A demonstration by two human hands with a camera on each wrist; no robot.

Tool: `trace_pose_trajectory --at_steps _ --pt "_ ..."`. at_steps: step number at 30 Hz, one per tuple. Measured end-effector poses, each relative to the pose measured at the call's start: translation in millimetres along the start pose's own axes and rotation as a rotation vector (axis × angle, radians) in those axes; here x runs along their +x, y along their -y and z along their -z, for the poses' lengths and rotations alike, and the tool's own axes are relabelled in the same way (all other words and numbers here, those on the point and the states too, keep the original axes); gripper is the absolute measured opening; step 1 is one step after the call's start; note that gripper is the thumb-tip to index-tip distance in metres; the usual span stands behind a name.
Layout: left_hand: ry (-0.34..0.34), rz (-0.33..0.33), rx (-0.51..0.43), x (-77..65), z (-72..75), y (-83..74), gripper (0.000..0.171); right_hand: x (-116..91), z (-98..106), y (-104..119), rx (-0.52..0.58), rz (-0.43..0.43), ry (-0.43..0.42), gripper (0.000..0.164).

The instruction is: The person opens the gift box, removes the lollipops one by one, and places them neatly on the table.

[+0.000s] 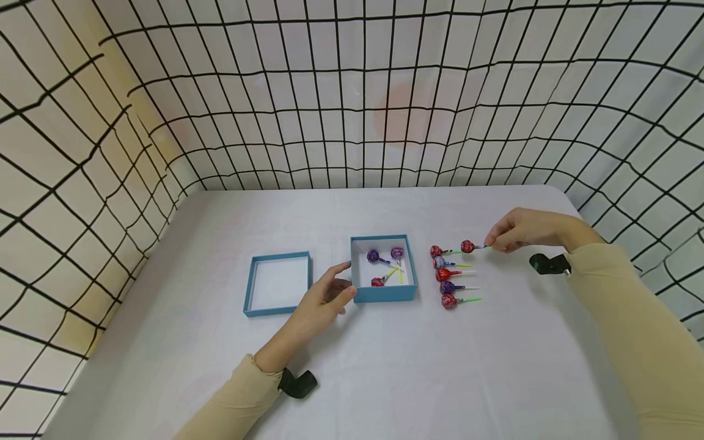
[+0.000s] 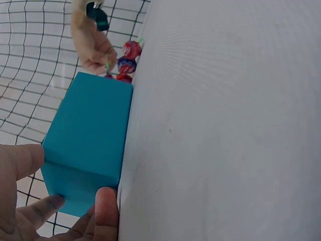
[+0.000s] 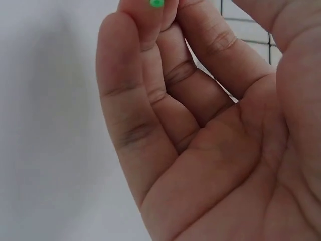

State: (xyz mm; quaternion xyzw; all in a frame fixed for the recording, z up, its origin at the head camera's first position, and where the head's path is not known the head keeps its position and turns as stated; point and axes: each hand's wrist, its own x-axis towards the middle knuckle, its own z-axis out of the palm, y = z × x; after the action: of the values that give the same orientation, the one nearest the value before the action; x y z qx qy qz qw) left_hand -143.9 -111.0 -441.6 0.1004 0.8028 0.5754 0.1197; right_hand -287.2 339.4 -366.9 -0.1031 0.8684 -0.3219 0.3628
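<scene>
My right hand [image 1: 517, 231] pinches the green-tipped stick of a red lollipop [image 1: 467, 246], whose head points left. In the right wrist view the stick's green end [image 3: 157, 3] shows at the fingertips. Several lollipops [image 1: 448, 301] with red, blue and purple wrappers lie in a column on the table, just left of and below that hand. A blue box [image 1: 384, 294] with a white inside holds two purple lollipops [image 1: 373, 255] and a red one [image 1: 377, 282]. Spread, slightly bent fingers of my left hand [image 1: 319, 305] touch the box's left side.
Left of the box lies a shallow blue-rimmed lid [image 1: 277, 282], its white inside facing up. A white cloth covers the table [image 1: 407, 366]. Black grid netting [image 1: 341, 110] over white sheeting stands behind the table and along both sides.
</scene>
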Motion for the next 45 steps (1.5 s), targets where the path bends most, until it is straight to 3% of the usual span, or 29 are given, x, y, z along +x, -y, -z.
trace_pose_trajectory --at_steps 6,17,45 --pt "-0.005 0.002 -0.003 0.3 -0.2 0.7 0.058 1.6 -0.5 -11.7 0.01 -0.025 0.027 0.033" --pt "-0.005 -0.004 0.004 0.0 -0.2 0.3 0.057 7.6 0.3 -22.1 -0.029 -0.064 -0.003 0.031" --pt "-0.004 0.003 -0.006 -0.1 0.5 1.6 0.057 14.6 0.2 -32.8 -0.103 -0.059 -0.05 0.028"
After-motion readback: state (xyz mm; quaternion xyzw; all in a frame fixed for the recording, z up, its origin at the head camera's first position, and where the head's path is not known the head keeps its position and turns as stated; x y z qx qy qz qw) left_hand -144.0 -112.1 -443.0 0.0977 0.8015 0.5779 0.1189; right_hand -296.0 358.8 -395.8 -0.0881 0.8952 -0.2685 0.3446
